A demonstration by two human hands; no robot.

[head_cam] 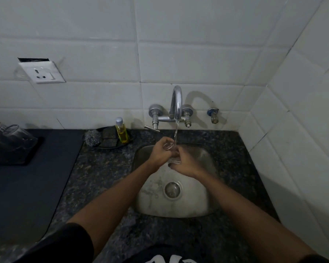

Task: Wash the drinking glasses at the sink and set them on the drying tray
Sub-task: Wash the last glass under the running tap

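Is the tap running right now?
Yes, on. A thin stream of water falls from the tap spout onto the glass held over the sink.

Speckled granite counter (103, 168): dark mat (27, 177), soap dish (110, 143).

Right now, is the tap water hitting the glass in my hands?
Touching. The head view shows the stream from the tap running down onto the rim of the glass held over the sink.

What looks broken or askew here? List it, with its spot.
The socket on the left wall sits crooked, with a dark gap in the tile above its plate. Otherwise nothing stands out: both hands, left and right, hold a glass under the tap over the sink.
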